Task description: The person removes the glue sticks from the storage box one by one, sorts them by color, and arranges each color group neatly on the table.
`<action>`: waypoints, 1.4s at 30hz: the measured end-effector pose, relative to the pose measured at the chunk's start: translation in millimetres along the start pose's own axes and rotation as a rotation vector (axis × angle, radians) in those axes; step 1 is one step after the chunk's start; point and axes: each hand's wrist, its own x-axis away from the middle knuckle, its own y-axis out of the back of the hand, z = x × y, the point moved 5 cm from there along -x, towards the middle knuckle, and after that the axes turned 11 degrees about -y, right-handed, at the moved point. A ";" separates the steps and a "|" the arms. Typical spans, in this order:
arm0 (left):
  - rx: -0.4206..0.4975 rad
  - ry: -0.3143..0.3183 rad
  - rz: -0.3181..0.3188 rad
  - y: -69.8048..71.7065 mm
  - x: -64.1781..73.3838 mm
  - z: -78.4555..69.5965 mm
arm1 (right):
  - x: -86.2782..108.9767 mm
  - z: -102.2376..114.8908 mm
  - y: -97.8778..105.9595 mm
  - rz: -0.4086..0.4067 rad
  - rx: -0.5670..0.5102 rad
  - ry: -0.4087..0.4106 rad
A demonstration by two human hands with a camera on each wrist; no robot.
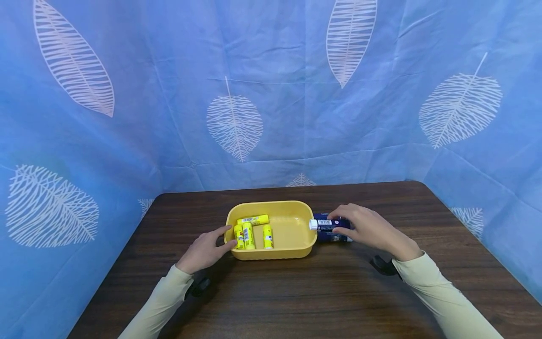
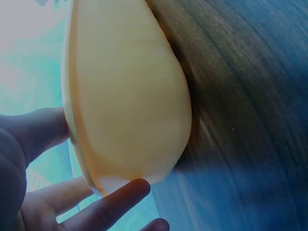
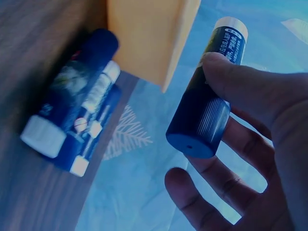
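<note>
My right hand pinches a dark blue glue stick with a white cap between thumb and fingers. In the head view this stick lies sideways, its cap overlapping the right rim of a yellow plastic basket. More dark blue glue sticks lie on the table beneath that hand, right beside the basket. At the basket's left end my left hand holds the rim, thumb and fingertips on it. Several yellow glue sticks lie in the basket's left half.
The brown wooden table has rounded far corners. Behind it and along both sides hangs a blue cloth with white leaf prints. Dark straps sit at both wrists.
</note>
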 end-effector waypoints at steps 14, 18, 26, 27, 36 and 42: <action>0.007 -0.007 -0.005 -1.4 -0.4 1.9 | 25.1 -19.3 -12.0 -0.005 0.036 -0.018; 0.009 0.003 -0.002 -1.2 0.2 1.6 | 26.4 -20.4 -19.3 -0.004 0.038 -0.003; 0.023 -0.004 0.008 -0.4 -0.7 1.6 | 26.7 -20.0 -30.1 0.013 0.057 0.004; 0.025 -0.007 0.010 -0.4 -0.8 1.6 | 26.8 -19.8 -31.1 0.016 0.058 0.005; 0.022 -0.008 0.008 -0.5 -1.6 2.3 | 27.0 -20.1 -39.3 0.031 0.075 0.007; 0.024 -0.001 0.010 -1.5 -1.8 4.0 | 27.6 -21.4 -45.8 0.049 0.071 0.002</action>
